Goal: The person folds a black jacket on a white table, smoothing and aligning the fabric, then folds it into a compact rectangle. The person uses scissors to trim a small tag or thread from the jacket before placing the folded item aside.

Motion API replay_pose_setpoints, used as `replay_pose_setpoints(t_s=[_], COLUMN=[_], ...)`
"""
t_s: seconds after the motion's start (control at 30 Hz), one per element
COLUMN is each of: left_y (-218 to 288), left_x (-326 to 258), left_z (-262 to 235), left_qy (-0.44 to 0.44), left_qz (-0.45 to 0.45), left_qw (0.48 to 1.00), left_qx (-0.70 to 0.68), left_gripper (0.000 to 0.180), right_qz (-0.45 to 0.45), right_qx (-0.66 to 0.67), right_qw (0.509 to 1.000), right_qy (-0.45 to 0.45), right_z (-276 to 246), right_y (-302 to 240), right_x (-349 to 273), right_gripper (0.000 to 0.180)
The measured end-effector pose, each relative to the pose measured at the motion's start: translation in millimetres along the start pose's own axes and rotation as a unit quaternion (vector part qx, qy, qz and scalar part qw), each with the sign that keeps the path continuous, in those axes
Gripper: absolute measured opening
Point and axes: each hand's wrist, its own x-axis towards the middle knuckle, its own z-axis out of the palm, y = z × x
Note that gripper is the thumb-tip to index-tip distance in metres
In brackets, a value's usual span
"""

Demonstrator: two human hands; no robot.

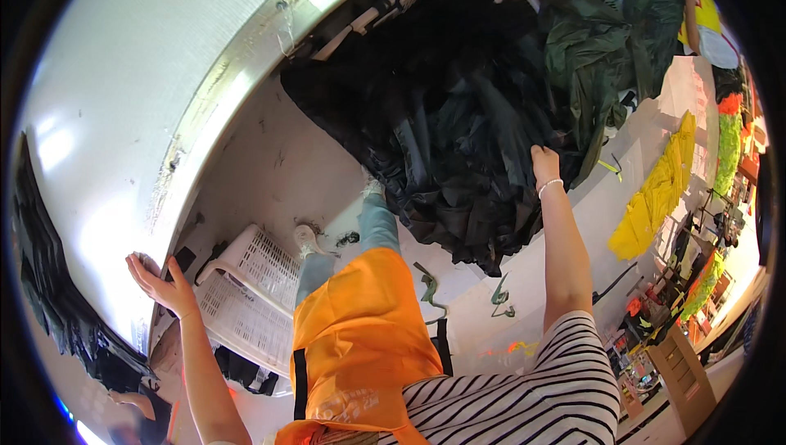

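Observation:
A big heap of black garments (pixel 458 117) spreads ahead of me, its folds loose and crumpled. At its right side my right hand (pixel 546 168), with a bracelet on the wrist, is closed on an edge of the black fabric. My left hand (pixel 164 284) is open with fingers spread, beside the edge of the white table (pixel 155 117); whether it touches that edge I cannot tell. Nothing shows in it. Dark green garments (pixel 585 44) lie against the heap at the far right.
A white slatted plastic basket (pixel 254 273) stands on the floor by my feet. Yellow fabric (pixel 655 191) lies to the right, with a cardboard box (pixel 681 375) nearer. Black fabric (pixel 57 298) hangs at the table's left. Another person (pixel 711 23) is at the far right.

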Motion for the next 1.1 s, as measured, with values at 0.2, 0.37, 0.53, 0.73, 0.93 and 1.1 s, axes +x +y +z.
replay_pose_setpoints(t_s=[0.2,0.37,0.53,0.73,0.93,1.1], left_y=[4,0,4,1,-9,-2], left_x=[2,-2,-3,-4,-6,-3], left_z=[-3,2,-2,1,3,3], left_qy=[-0.003,0.001,-0.022,-0.020,-0.007,0.021], left_qz=[-0.007,-0.006,-0.030,-0.013,0.016,0.027], left_qw=[1.000,1.000,0.999,0.999,0.998,0.998], left_qx=[0.025,0.015,-0.001,0.034,0.055,0.047], left_gripper=[0.069,0.069,0.068,0.061,0.062,0.064], right_qz=[-0.127,0.154,0.069,0.080,0.218,0.274], right_qx=[-0.134,0.010,-0.083,-0.096,0.155,0.379], right_qw=[0.983,0.962,0.954,0.982,0.955,0.880], right_qy=[-0.008,-0.226,0.280,0.143,0.127,0.083], right_z=[18,45,39,36,51,33], right_y=[23,-1,55,40,42,30], right_x=[-51,-57,57,115,72,3], right_gripper=[0.028,0.032,0.080,0.079,0.043,0.030])
